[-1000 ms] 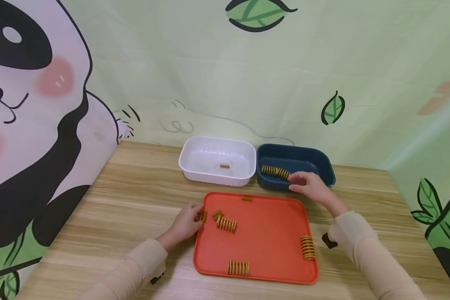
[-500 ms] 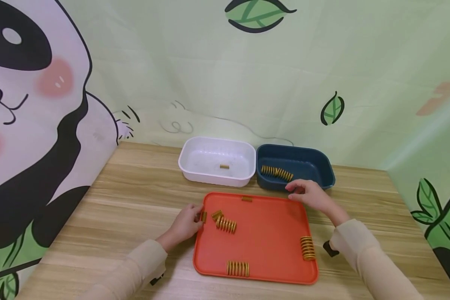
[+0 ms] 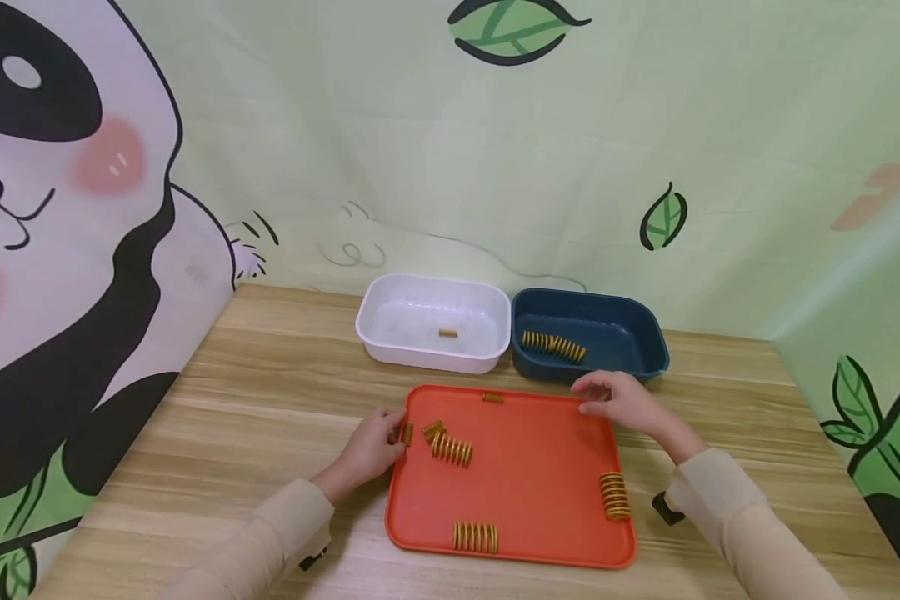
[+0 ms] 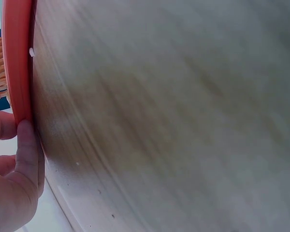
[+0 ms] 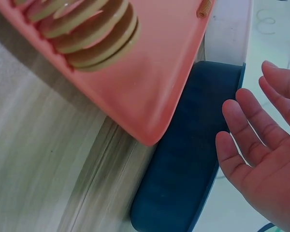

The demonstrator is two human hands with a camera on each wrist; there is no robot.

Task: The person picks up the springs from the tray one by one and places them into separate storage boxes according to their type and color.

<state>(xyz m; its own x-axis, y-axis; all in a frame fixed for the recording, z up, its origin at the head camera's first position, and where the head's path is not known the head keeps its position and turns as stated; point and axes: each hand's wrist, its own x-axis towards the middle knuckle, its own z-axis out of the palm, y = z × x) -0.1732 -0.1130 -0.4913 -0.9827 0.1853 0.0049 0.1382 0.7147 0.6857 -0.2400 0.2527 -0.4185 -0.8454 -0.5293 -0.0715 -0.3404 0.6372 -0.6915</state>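
My left hand (image 3: 367, 443) holds the left rim of the red tray (image 3: 540, 483); in the left wrist view its fingers pinch that rim (image 4: 18, 72). Nothing is in my right hand (image 3: 624, 402), which hovers over the tray's far right corner with relaxed, spread fingers (image 5: 244, 137). Large brass-coloured springs lie on the tray: one at the near edge (image 3: 476, 537), one at the right edge (image 3: 614, 497), and one at the left (image 3: 452, 450) against a small spring (image 3: 433, 430). More small springs lie by the left rim (image 3: 407, 434) and the far rim (image 3: 492, 397).
Behind the tray stand a white bin (image 3: 435, 363) with one small spring (image 3: 447, 332) and, touching it, a dark blue bin (image 3: 622, 333) with large springs (image 3: 540, 342). All rest on a wooden table (image 3: 270, 367). A printed panda curtain (image 3: 390, 167) hangs behind.
My right hand has drawn back from the dark blue bin's front edge toward me, to over the tray's far right corner. My left hand and the springs have stayed in place.
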